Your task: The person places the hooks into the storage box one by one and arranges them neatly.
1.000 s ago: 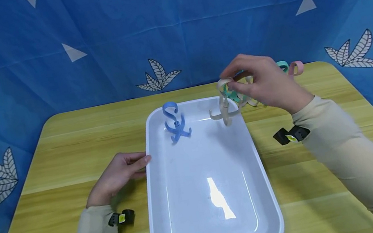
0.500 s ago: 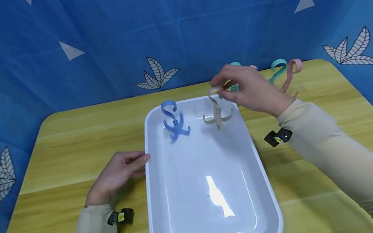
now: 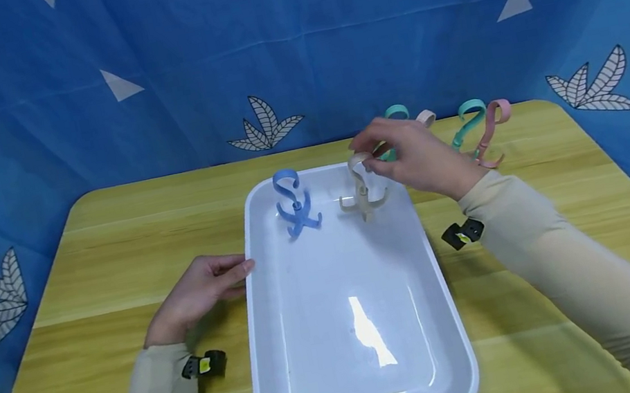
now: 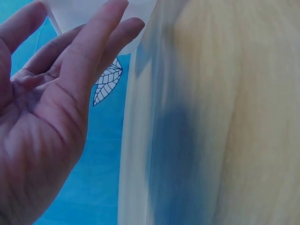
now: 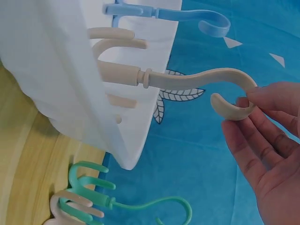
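A beige four-prong hanging hook (image 3: 362,198) stands upright on the far right part of the white tray (image 3: 351,330). My right hand (image 3: 412,155) pinches its curled top between thumb and fingers, clear in the right wrist view (image 5: 276,140). A blue hook (image 3: 295,210) of the same kind stands to its left in the tray. My left hand (image 3: 199,294) holds the tray's left rim, with the thumb over it and the fingers against the outer side. In the left wrist view those fingers (image 4: 77,61) lie against the tray's wall.
Behind the tray's far right corner, green (image 3: 395,113) and pale pink (image 3: 426,118) hooks show partly behind my right hand. Another green hook (image 3: 468,117) and a pink hook (image 3: 492,126) stand farther right. The wooden table (image 3: 111,260) ends at a blue curtain (image 3: 326,47).
My right hand has carried the beige hook left from the tray's far right corner and lowered it slightly, uncovering the hooks behind. My left hand stays on the rim.
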Motion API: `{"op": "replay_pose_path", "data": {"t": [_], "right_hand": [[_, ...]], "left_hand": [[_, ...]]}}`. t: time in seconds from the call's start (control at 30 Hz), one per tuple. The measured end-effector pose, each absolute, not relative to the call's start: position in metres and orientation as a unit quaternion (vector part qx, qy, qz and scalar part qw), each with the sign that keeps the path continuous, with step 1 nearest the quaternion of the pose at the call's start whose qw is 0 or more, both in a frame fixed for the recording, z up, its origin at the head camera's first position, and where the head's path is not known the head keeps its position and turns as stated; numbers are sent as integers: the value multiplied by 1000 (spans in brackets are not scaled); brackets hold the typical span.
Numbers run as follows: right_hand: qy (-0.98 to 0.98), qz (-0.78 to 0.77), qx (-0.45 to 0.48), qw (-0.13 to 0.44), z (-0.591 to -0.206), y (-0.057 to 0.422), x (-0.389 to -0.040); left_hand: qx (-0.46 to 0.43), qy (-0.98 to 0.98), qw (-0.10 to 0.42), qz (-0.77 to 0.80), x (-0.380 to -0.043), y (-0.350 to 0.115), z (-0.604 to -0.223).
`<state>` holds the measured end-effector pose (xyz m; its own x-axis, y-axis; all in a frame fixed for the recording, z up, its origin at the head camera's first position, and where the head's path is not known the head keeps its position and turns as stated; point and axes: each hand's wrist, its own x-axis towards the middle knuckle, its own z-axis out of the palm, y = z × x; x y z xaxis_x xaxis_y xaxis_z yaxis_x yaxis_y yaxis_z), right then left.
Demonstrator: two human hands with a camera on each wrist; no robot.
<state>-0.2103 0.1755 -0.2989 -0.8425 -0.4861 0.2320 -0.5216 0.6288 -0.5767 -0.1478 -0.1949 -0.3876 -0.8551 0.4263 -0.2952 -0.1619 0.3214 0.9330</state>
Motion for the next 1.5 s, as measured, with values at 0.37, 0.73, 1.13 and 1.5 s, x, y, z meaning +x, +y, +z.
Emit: {"op": "replay_pose_path", "data": {"t": [0.37, 0.73, 1.13, 1.5], "right_hand": [[-910, 311, 274, 35, -304, 175, -210], [-895, 328, 288, 92, -305, 194, -199], [-890, 398, 205, 85, -286, 225, -183], [-909, 380, 126, 112, -282, 251, -173]], "left_hand": [[87, 767, 259, 580, -149, -194, -387], [81, 773, 257, 574, -148, -193, -386], [87, 777, 258, 568, -149, -195, -387], [89, 779, 257, 565, -148, -195, -387]]}}
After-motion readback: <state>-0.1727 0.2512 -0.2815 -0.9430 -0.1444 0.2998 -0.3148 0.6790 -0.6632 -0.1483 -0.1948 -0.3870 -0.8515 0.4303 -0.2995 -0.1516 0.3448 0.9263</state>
